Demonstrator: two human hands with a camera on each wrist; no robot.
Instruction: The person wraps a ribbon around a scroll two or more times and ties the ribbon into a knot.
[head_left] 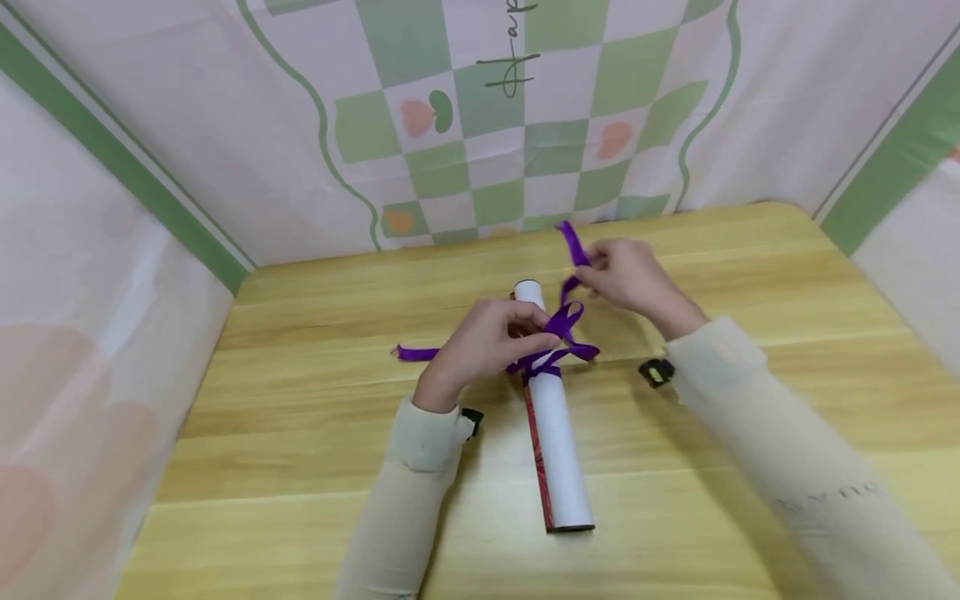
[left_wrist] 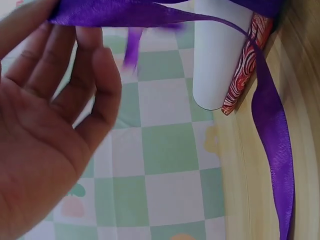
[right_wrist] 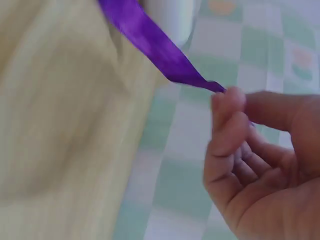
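Observation:
A white paper roll (head_left: 561, 450) with a red patterned edge (head_left: 537, 454) lies lengthwise on the wooden table. Purple ribbon (head_left: 564, 321) is wrapped round its middle, with loops standing above it. My left hand (head_left: 487, 346) pinches a ribbon loop between thumb and fingertips over the roll. To the right and farther back, my right hand (head_left: 622, 271) pinches another length of the ribbon, whose end sticks up past the fingers. In the right wrist view the ribbon (right_wrist: 155, 47) runs taut to the right fingertips. One ribbon tail hangs out to the left, partly behind the left hand.
The wooden table (head_left: 300, 433) has a rounded far right corner. Behind it hangs a green-and-white checked cloth (head_left: 487, 150) with printed lettering, and cloth walls stand at both sides. Small dark wrist devices (head_left: 657, 372) show at both sleeves.

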